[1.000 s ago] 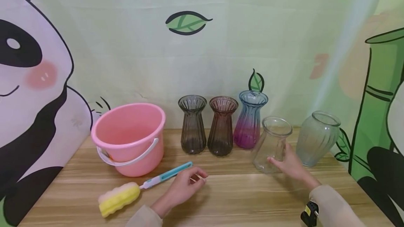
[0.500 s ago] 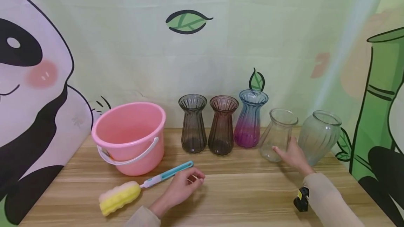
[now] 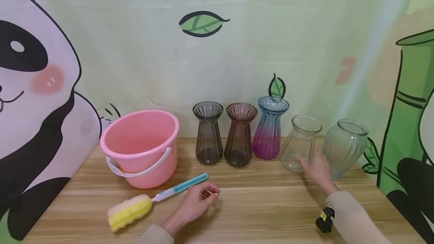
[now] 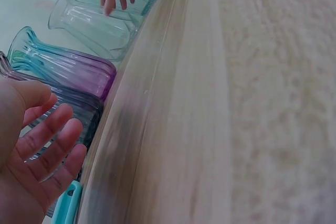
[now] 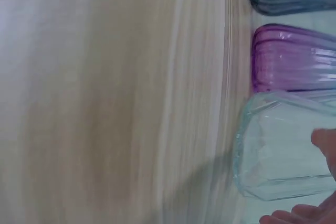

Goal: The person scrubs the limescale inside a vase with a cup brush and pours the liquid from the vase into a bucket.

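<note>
A clear glass vase [image 3: 294, 150] with a flared rim stands upright on the wooden table, right of a blue-and-purple vase [image 3: 266, 138]. My right hand [image 3: 318, 168] is beside its lower right side, fingers spread; the right wrist view shows the thumb [image 5: 324, 142] over the glass and the fingertips [image 5: 294, 214] just off its edge. Whether any finger still touches it is hard to tell. My left hand [image 3: 198, 200] hovers loosely curled with nothing in it, near the turquoise handle of a sponge brush [image 3: 130, 212]. In the left wrist view, its fingers [image 4: 55, 153] are relaxed.
A pink bucket [image 3: 166, 168] with a white handle stands at the left. Grey [image 3: 208, 138] and brown [image 3: 240, 138] ribbed vases stand in the row's middle. A rounded clear vase [image 3: 346, 148] is right of my right hand. A printed cloth [image 3: 217, 67] hangs behind the table.
My right hand has moved the clear flared vase back and slightly right into the row, then loosened its fingers from it. My left hand has barely moved.
</note>
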Motion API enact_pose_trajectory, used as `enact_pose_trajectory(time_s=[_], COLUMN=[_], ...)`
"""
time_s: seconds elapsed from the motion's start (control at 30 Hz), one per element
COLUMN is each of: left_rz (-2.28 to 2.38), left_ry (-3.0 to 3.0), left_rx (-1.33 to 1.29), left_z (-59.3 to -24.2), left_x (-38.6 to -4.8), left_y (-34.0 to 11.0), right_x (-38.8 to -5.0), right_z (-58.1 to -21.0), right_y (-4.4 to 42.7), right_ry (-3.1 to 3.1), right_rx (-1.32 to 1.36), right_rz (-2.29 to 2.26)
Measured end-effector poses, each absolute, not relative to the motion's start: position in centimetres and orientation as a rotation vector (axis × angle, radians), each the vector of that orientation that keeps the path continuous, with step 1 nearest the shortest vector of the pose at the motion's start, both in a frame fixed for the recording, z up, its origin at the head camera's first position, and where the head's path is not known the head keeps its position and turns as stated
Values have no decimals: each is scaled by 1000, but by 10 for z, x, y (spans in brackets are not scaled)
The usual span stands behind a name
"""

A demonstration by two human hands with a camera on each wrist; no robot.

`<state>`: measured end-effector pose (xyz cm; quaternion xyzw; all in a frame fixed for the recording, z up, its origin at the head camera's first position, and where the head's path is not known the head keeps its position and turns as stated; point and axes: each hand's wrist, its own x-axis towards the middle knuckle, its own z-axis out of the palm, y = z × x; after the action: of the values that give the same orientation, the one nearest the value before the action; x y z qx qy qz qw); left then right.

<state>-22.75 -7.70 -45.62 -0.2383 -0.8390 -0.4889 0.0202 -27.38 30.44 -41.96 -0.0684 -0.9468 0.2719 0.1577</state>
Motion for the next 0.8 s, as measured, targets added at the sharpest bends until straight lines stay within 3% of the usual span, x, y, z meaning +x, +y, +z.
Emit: enact_pose_trajectory(time_s=[0.4,0.67,0.8], left_rz=[-1502,-1492,-1509], left_ry=[-2584,-2580,-2588], left_rx=[-750,-738,-745], left_z=[-459,-461,-461], left_x=[-227,-225,-223], left_y=[-79,-77,-76], right_x=[-236,-223,-225], right_z=[-396,-381,-382], right_y=[330,370,390], right_ry=[-2128,-2150,-2324], right_rx=[67,-283,-310], right_rz=[655,886,1114])
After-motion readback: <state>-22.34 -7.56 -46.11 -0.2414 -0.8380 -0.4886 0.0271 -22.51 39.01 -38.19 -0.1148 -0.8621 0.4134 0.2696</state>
